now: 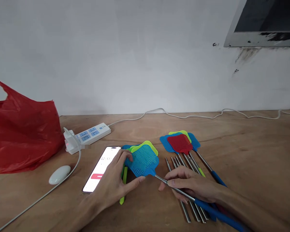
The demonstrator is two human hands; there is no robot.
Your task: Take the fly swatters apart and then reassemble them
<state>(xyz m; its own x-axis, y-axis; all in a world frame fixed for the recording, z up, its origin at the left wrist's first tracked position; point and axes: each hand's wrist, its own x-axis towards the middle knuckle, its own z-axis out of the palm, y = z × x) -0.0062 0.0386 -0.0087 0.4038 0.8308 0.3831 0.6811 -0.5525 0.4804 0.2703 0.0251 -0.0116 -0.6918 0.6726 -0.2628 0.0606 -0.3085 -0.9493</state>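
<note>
Right hand (192, 184) had the blue flyswatter (186, 195) clasped by its shaft (161, 178), left hand (112, 180) spread unclenched at its mesh head (145, 160), apparently for steadiness.

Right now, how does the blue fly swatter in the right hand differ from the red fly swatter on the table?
The blue fly swatter has a blue head; the red fly swatter, a red one.
The right hand holds the blue fly swatter's metal shaft, while the red fly swatter lies over another blue swatter head.
The blue fly swatter's head is left of the red fly swatter's.
Both heads are perforated.
</note>
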